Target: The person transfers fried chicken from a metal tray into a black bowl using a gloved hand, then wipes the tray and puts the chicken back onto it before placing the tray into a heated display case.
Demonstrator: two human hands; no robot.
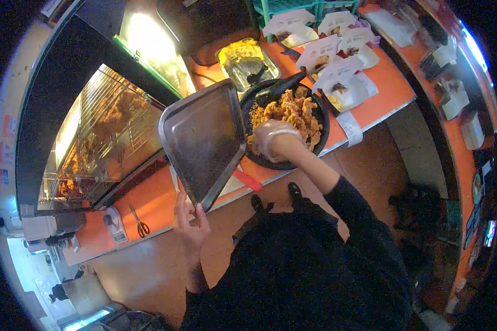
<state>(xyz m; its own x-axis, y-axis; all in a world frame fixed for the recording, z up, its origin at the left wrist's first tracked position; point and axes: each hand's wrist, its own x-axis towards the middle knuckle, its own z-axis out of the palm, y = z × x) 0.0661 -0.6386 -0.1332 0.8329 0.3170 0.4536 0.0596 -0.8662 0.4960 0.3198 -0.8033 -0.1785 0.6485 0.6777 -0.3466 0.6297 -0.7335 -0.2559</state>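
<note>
My left hand [191, 219] grips the near corner of a dark metal baking tray [205, 134], thumb on one side and fingers on the other. The tray is tilted up, with its right edge close to a round black bowl [324, 142]. Pieces of fried chicken [294, 109] and crumbs lie in the bowl. A black scoop [279, 89] rests on the bowl's far side. My right hand [277, 140], in a clear plastic glove, reaches into the near left part of the bowl among the chicken. Its fingertips are hidden, so whether it holds a piece does not show.
A red handle [247, 180] juts from under the tray over the orange counter [161, 211]. Scissors [140, 223] and a digital scale [115, 225] lie left. Behind are a lit glass warming cabinet [103, 136], a metal pan [248, 70] with yellow food, and several open food boxes [343, 82].
</note>
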